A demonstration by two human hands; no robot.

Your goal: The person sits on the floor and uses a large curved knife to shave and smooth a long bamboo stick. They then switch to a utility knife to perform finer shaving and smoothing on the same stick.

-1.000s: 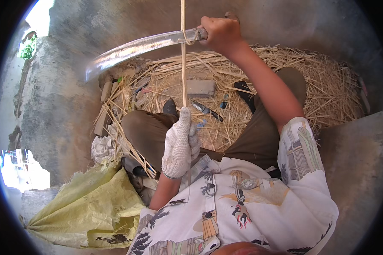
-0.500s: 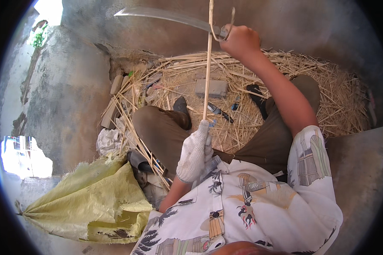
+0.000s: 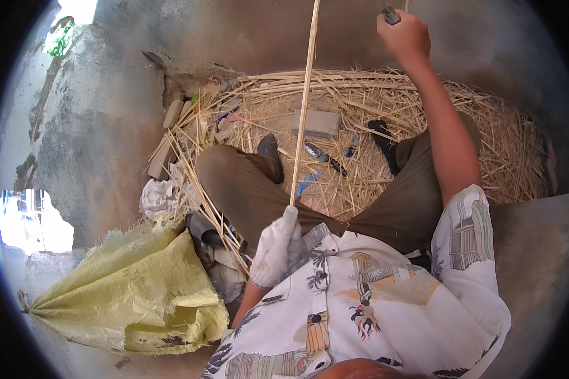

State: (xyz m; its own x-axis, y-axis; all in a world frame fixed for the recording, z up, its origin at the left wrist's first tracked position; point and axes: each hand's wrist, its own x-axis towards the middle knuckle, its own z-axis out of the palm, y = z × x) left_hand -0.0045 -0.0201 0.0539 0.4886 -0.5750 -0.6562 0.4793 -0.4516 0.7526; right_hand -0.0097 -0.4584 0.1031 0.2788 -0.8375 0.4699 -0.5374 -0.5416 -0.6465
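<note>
My left hand (image 3: 277, 247), in a white knitted glove, is closed round the lower end of a long, pale stick (image 3: 304, 101) that looks like split bamboo. From the glove the stick rises, tilted slightly to the right, and runs out past the upper edge. My bare right hand (image 3: 409, 39) is raised at the upper right, its fingers wrapped round the handle of a long curved knife (image 3: 391, 14). Almost all of its blade lies beyond the picture's edge. Knife and stick are apart.
Splinters and thin strips (image 3: 506, 151) litter the ground around my legs. Between my feet lie a grey brick (image 3: 316, 123), a small dark tool (image 3: 322, 156) and a blue scrap (image 3: 308, 183). A yellow woven sack (image 3: 152, 290) is at the left, beside a wall (image 3: 101, 132).
My right hand has swung up and right, carrying the knife off the stick and mostly out of view. My left hand has come slightly lower and left with the stick.
</note>
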